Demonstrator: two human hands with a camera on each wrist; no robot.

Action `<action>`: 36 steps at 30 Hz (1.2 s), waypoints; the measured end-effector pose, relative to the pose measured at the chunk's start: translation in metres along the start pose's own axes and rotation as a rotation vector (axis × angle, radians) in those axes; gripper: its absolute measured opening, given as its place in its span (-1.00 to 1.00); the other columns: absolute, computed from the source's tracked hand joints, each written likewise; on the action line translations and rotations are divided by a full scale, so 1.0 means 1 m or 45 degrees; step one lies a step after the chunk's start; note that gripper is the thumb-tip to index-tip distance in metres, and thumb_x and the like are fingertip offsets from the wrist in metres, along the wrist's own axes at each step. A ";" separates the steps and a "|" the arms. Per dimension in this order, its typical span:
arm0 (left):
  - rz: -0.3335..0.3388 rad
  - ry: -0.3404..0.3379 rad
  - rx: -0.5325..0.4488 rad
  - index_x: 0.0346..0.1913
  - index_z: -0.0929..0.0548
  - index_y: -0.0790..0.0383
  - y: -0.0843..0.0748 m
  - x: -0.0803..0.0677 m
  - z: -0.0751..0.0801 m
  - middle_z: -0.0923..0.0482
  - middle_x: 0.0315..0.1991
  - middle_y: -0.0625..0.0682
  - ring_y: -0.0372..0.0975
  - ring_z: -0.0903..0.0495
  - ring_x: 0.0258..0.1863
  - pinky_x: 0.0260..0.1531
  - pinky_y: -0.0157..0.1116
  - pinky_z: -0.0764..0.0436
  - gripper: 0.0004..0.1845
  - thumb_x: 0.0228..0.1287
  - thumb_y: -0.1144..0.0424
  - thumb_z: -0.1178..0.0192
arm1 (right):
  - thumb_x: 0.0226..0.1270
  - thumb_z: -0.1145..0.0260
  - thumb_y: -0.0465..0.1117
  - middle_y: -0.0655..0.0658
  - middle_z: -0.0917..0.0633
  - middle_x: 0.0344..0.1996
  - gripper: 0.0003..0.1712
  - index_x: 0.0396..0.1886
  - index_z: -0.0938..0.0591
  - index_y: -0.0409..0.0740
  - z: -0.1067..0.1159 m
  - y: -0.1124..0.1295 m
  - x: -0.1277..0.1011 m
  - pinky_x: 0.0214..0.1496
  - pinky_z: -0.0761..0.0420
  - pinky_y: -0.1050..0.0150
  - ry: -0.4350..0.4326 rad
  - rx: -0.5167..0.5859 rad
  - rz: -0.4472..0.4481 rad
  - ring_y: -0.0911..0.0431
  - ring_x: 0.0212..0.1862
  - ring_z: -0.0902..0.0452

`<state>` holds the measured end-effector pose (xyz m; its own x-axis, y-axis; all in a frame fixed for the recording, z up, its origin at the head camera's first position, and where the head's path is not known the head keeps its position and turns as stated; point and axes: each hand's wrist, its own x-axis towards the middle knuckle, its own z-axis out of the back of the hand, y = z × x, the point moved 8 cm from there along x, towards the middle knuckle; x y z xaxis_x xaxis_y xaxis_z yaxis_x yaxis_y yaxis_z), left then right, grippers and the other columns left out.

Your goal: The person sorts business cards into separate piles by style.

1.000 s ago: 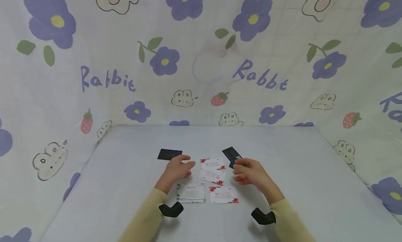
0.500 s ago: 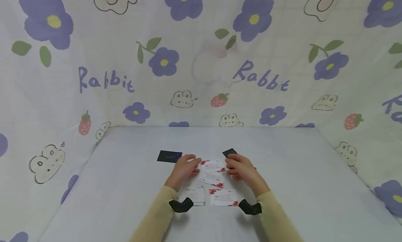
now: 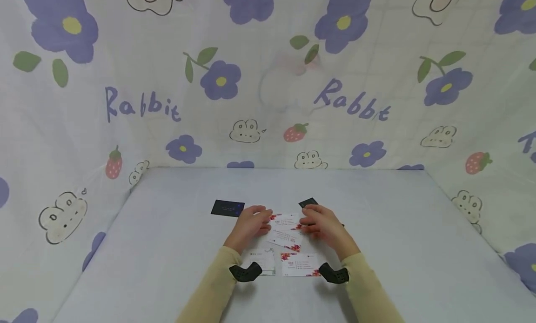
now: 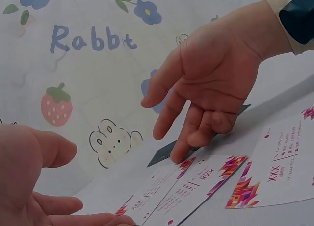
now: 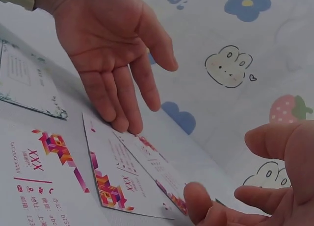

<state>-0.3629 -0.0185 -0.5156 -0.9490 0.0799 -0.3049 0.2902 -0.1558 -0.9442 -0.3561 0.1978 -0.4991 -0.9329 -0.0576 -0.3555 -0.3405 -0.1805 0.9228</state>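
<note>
Two white business cards with red-orange corners lie partly overlapping between the hands: an upper card [image 3: 284, 218] and a tilted lower card [image 3: 285, 239]. My left hand [image 3: 250, 227] is at their left side, fingers loosely bent, fingertips at the card edges in the right wrist view. Opposite, my right hand [image 3: 326, 227] has its fingertips by the right edges; in the left wrist view, one finger [image 4: 180, 150] reaches the end of a card. Neither hand grips a card. Behind the right hand, a black card [image 3: 308, 202] is mostly hidden.
Another black card [image 3: 227, 208] lies beyond the left hand. Nearer me are a red-cornered white card [image 3: 299, 265] and leaf-bordered white cards [image 5: 29, 81], partly covered by the left wrist in the head view. Patterned cloth walls [image 3: 268, 81] enclose the white tabletop [image 3: 377, 197].
Both hands have moved inward to the two overlapping white cards. The right hand now covers more of the black card behind it. Over the last half second the hands barely move.
</note>
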 end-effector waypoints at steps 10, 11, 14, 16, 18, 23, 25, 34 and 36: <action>0.011 0.042 -0.169 0.46 -0.35 0.29 0.001 -0.001 0.000 -0.62 0.12 0.25 -0.19 -0.69 -0.19 -0.06 -0.33 -0.72 -0.34 0.47 0.00 -0.19 | 0.60 -0.10 0.01 -0.22 -0.70 0.03 -0.35 0.52 -0.26 -0.19 0.002 -0.006 0.003 -0.44 -0.44 0.41 0.018 0.162 -0.062 0.22 -0.47 -0.55; 0.009 0.048 -0.187 0.46 -0.34 0.30 0.000 -0.002 0.000 -0.62 0.13 0.26 -0.19 -0.69 -0.20 -0.07 -0.33 -0.72 -0.35 0.48 0.01 -0.18 | 0.60 -0.10 0.01 -0.19 -0.71 -0.01 -0.35 0.52 -0.27 -0.20 0.002 -0.007 0.003 -0.45 -0.43 0.41 0.019 0.171 -0.063 0.22 -0.47 -0.53; 0.008 0.048 -0.236 0.45 -0.34 0.33 -0.002 -0.004 0.001 -0.62 0.12 0.28 -0.20 -0.67 -0.24 -0.11 -0.33 -0.72 -0.37 0.48 0.05 -0.17 | 0.60 -0.10 0.00 -0.07 -0.71 -0.17 -0.35 0.51 -0.26 -0.23 0.001 -0.007 0.004 -0.47 -0.41 0.42 0.034 0.200 -0.063 0.23 -0.49 -0.49; 0.000 0.040 -0.265 0.43 -0.36 0.35 -0.004 -0.005 0.002 -0.63 0.09 0.28 -0.21 -0.66 -0.28 -0.16 -0.34 -0.73 -0.39 0.49 0.07 -0.16 | 0.60 -0.11 -0.01 0.00 -0.69 -0.28 -0.37 0.47 -0.28 -0.26 0.001 -0.007 0.003 -0.48 -0.40 0.42 0.037 0.221 -0.062 0.24 -0.51 -0.46; 0.000 0.037 -0.289 0.41 -0.37 0.35 -0.005 -0.006 0.001 -0.65 0.04 0.26 -0.23 -0.65 -0.31 -0.20 -0.35 -0.72 -0.41 0.49 0.09 -0.16 | 0.59 -0.12 -0.03 0.03 -0.64 -0.36 -0.39 0.43 -0.29 -0.29 0.000 -0.007 0.003 -0.50 -0.39 0.44 0.042 0.233 -0.058 0.25 -0.53 -0.43; 0.002 0.095 -0.293 0.39 -0.40 0.31 -0.004 -0.008 -0.007 -0.64 0.01 0.23 -0.21 -0.63 -0.29 -0.23 -0.39 -0.70 -0.47 0.52 0.08 -0.12 | 0.59 -0.14 -0.13 -0.01 -0.57 -0.39 -0.43 0.41 -0.35 -0.39 -0.007 -0.007 0.000 -0.49 -0.40 0.44 0.083 0.149 -0.027 0.22 -0.53 -0.39; -0.018 0.082 -0.251 0.37 -0.43 0.29 -0.005 -0.009 -0.009 -0.63 0.04 0.22 -0.21 -0.62 -0.28 -0.23 -0.40 -0.69 -0.49 0.52 0.08 -0.13 | 0.58 -0.16 -0.14 -0.08 -0.60 -0.32 -0.43 0.41 -0.38 -0.38 -0.009 -0.006 -0.002 -0.47 -0.44 0.42 0.062 0.071 -0.003 0.20 -0.52 -0.40; -0.029 0.020 -0.085 0.38 -0.44 0.21 -0.012 -0.016 -0.006 -0.62 0.15 0.23 -0.12 -0.69 -0.14 -0.02 -0.28 -0.71 -0.44 0.45 0.03 -0.20 | 0.52 -0.22 -0.07 -0.36 -0.70 -0.04 -0.46 0.33 -0.47 -0.28 0.013 0.006 -0.013 -0.26 -0.74 0.26 -0.249 -0.241 0.095 0.09 -0.35 -0.70; -0.013 0.051 -0.053 0.40 -0.42 0.20 -0.011 -0.018 -0.008 -0.61 0.17 0.23 -0.12 -0.69 -0.10 0.03 -0.26 -0.70 -0.42 0.45 0.00 -0.21 | 0.51 -0.24 -0.07 -0.36 -0.71 -0.05 -0.46 0.33 -0.46 -0.29 0.014 0.006 -0.015 -0.24 -0.75 0.25 -0.255 -0.244 0.088 0.09 -0.34 -0.71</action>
<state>-0.3482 -0.0101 -0.5007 -0.9465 0.1204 -0.2993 0.2863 -0.1138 -0.9514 -0.3459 0.2115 -0.4866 -0.9642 0.1157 -0.2386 -0.2647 -0.3666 0.8919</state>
